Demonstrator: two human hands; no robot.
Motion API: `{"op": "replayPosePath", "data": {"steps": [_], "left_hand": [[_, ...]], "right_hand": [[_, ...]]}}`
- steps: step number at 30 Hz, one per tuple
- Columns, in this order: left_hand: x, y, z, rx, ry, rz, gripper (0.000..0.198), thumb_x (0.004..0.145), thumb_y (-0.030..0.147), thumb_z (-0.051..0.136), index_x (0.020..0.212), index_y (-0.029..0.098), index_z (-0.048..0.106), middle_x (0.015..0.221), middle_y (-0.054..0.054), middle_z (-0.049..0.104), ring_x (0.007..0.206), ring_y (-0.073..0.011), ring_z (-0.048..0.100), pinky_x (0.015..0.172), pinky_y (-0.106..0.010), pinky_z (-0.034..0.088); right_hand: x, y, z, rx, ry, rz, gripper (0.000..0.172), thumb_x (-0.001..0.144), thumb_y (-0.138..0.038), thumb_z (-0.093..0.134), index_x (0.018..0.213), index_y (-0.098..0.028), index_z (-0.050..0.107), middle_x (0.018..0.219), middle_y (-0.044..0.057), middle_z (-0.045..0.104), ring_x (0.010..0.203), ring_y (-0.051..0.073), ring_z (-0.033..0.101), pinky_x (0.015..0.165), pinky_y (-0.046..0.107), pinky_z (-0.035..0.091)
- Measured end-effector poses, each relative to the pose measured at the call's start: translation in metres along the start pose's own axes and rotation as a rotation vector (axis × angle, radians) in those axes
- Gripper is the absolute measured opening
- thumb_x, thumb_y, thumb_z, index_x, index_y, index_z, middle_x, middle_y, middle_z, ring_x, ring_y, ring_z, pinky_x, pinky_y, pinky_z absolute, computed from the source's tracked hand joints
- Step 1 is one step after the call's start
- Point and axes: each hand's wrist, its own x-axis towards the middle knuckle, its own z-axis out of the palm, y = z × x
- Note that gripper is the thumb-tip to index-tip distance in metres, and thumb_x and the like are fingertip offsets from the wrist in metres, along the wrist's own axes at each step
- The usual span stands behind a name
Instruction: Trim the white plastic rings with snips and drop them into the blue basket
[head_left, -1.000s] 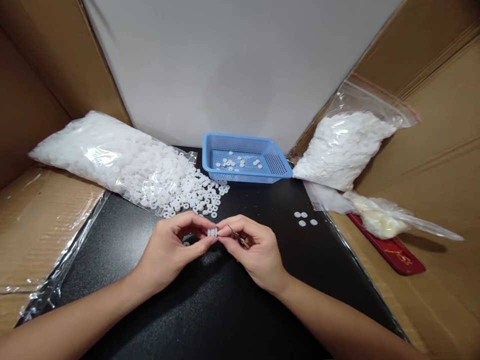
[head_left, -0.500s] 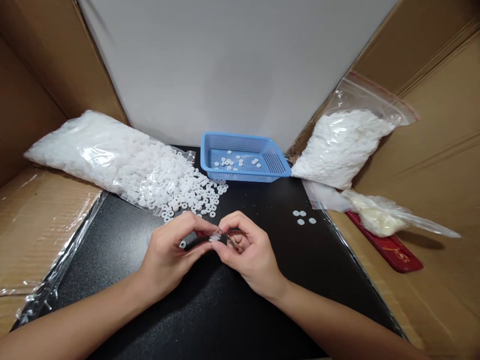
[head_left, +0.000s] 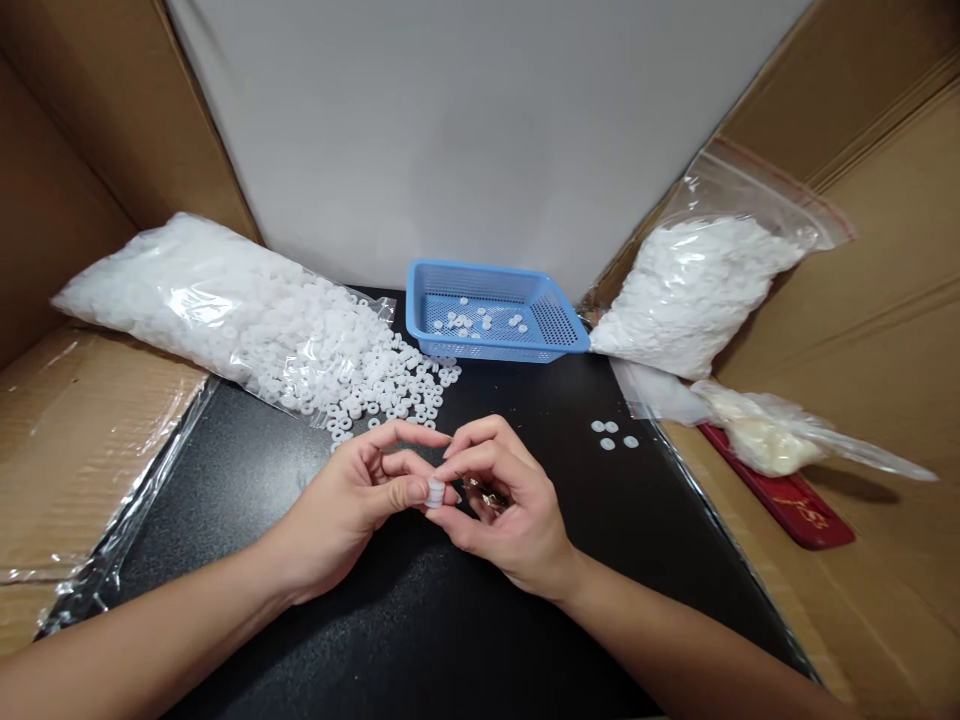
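Between my two hands, just above the black tabletop, sits a small stack of white plastic discs [head_left: 435,492]. My left hand [head_left: 386,485] pinches the stack from the left with thumb and fingers. From the right, my right hand [head_left: 506,495] grips it between thumb and index fingertip. Inside the curl of the right hand's fingers is a small shiny metallic piece [head_left: 489,496], mostly hidden, whose kind I cannot make out. Beyond the hands lie loose white plastic rings [head_left: 409,395], spilling from a large clear bag [head_left: 202,300] on the left.
A blue perforated basket [head_left: 495,352] holding several white pieces stands against the back wall. Several white discs [head_left: 607,444] lie on the tabletop to the right. A zip bag of white pieces [head_left: 690,290], a smaller bag [head_left: 772,430] and a red case [head_left: 814,515] line the right side.
The discs have turned from a tilted, partly spread pile into a tight stack between my fingertips. My left fingers have stretched out over it, and the metallic piece has shifted within my right hand.
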Motion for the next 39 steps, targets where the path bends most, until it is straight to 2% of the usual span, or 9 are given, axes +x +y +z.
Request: {"op": "replayPosePath", "data": {"steps": [3, 6, 9, 13, 23, 27, 30, 34, 39], "left_hand": [[0.0001, -0.0023, 0.0006, -0.028, 0.017, 0.002, 0.035, 0.073, 0.025, 0.092, 0.101, 0.018, 0.073, 0.073, 0.000, 0.077, 0.071, -0.0106, 0.071, 0.074, -0.017, 0.053], [0.0003, -0.0038, 0.0013, -0.055, 0.019, -0.002, 0.034, 0.075, 0.028, 0.090, 0.102, 0.018, 0.072, 0.077, -0.001, 0.078, 0.074, -0.0114, 0.073, 0.076, -0.018, 0.054], [-0.0005, -0.0038, 0.0018, -0.077, -0.015, -0.010, 0.031, 0.082, 0.031, 0.084, 0.107, 0.018, 0.071, 0.082, -0.003, 0.079, 0.081, -0.0135, 0.074, 0.081, -0.020, 0.055], [-0.0021, -0.0032, 0.0013, -0.065, -0.047, -0.031, 0.032, 0.083, 0.022, 0.083, 0.112, 0.019, 0.068, 0.087, -0.004, 0.081, 0.087, -0.0155, 0.076, 0.086, -0.022, 0.055], [-0.0009, -0.0023, 0.0003, -0.043, -0.024, -0.010, 0.031, 0.080, 0.019, 0.085, 0.107, 0.019, 0.070, 0.081, -0.001, 0.079, 0.082, -0.0148, 0.076, 0.084, -0.022, 0.054], [-0.0015, -0.0015, 0.0003, -0.024, -0.040, -0.014, 0.030, 0.083, 0.025, 0.084, 0.109, 0.020, 0.071, 0.081, 0.000, 0.078, 0.080, -0.0116, 0.073, 0.082, -0.019, 0.054], [-0.0029, -0.0003, 0.0013, 0.066, -0.030, 0.030, 0.030, 0.082, 0.029, 0.084, 0.108, 0.020, 0.072, 0.082, 0.001, 0.076, 0.079, -0.0096, 0.071, 0.078, -0.016, 0.053], [-0.0044, 0.0019, 0.0028, 0.181, 0.016, 0.054, 0.024, 0.080, 0.021, 0.085, 0.100, 0.020, 0.072, 0.080, 0.001, 0.077, 0.077, -0.0104, 0.072, 0.076, -0.017, 0.054], [-0.0013, 0.0052, -0.0029, 0.188, -0.019, 0.003, 0.020, 0.082, 0.020, 0.082, 0.102, 0.019, 0.078, 0.093, -0.005, 0.081, 0.085, -0.0135, 0.075, 0.081, -0.018, 0.056]], "right_hand": [[0.0007, -0.0022, 0.0004, -0.064, 0.013, -0.054, 0.021, 0.082, -0.018, 0.080, 0.099, -0.023, 0.068, 0.101, 0.004, 0.055, 0.070, 0.010, 0.058, 0.056, 0.022, 0.052], [0.0010, -0.0031, 0.0012, -0.045, 0.024, -0.025, 0.019, 0.082, -0.014, 0.076, 0.096, -0.023, 0.067, 0.100, 0.003, 0.055, 0.074, 0.011, 0.059, 0.060, 0.022, 0.053], [0.0009, -0.0023, 0.0015, 0.026, 0.021, 0.014, 0.020, 0.082, -0.013, 0.075, 0.097, -0.023, 0.066, 0.102, 0.002, 0.054, 0.072, 0.009, 0.058, 0.060, 0.021, 0.053], [0.0013, -0.0019, 0.0017, 0.054, 0.020, 0.019, 0.018, 0.083, -0.014, 0.075, 0.095, -0.023, 0.065, 0.101, 0.002, 0.053, 0.072, 0.008, 0.057, 0.057, 0.019, 0.050], [0.0008, -0.0033, 0.0029, 0.110, 0.002, 0.071, 0.014, 0.083, -0.018, 0.074, 0.093, -0.022, 0.064, 0.099, 0.002, 0.051, 0.066, 0.007, 0.056, 0.055, 0.019, 0.052], [0.0003, -0.0054, 0.0015, 0.086, 0.000, 0.080, 0.015, 0.083, -0.017, 0.075, 0.093, -0.023, 0.065, 0.099, 0.002, 0.052, 0.062, 0.006, 0.054, 0.054, 0.020, 0.052], [0.0002, -0.0067, 0.0006, -0.032, 0.017, 0.025, 0.015, 0.082, -0.015, 0.075, 0.092, -0.023, 0.067, 0.097, 0.003, 0.054, 0.071, 0.010, 0.058, 0.059, 0.022, 0.053], [0.0013, -0.0064, 0.0006, -0.196, 0.021, -0.094, 0.018, 0.081, -0.010, 0.070, 0.093, -0.023, 0.069, 0.091, 0.002, 0.057, 0.078, 0.014, 0.060, 0.064, 0.024, 0.054], [0.0029, -0.0091, -0.0016, -0.199, 0.029, -0.116, 0.015, 0.082, -0.010, 0.073, 0.090, -0.022, 0.070, 0.087, 0.001, 0.057, 0.074, 0.013, 0.060, 0.063, 0.024, 0.053]]}}
